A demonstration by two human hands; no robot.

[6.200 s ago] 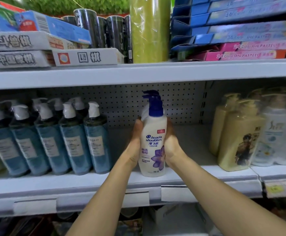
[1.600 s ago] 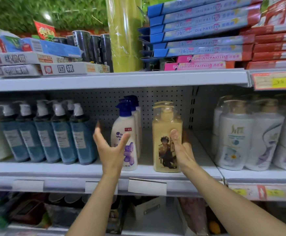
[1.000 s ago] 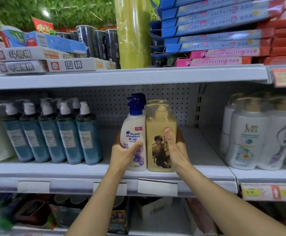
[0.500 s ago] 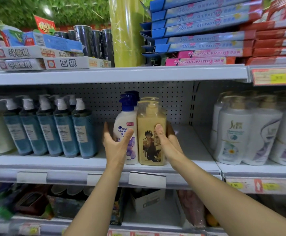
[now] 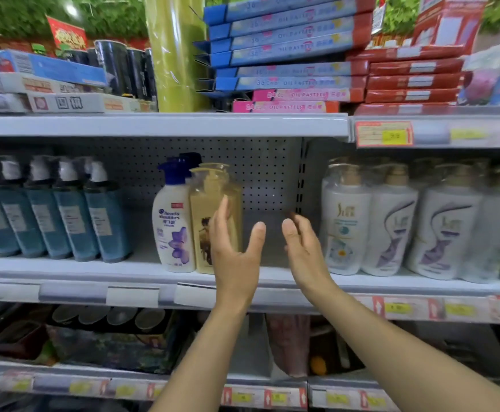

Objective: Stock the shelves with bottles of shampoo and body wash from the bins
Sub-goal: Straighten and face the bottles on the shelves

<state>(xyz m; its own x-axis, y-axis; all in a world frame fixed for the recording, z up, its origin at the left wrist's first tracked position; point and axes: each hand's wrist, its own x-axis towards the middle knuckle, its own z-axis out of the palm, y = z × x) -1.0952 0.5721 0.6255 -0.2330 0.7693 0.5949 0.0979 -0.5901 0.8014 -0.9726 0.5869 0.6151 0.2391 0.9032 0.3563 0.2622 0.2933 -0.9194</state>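
While left hand [image 5: 237, 254] and right hand [image 5: 305, 251] hang empty, fingers loosely spread, left could clip yellow pump bottle [image 5: 204, 200], toppling it.

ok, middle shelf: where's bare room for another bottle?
Widest bare shelf: between the yellow bottle and the white pump bottles, behind the open left hand and right hand. Narrower gap between the blue bottles and the Head & Shoulders bottle. The blue and white rows are packed tight.
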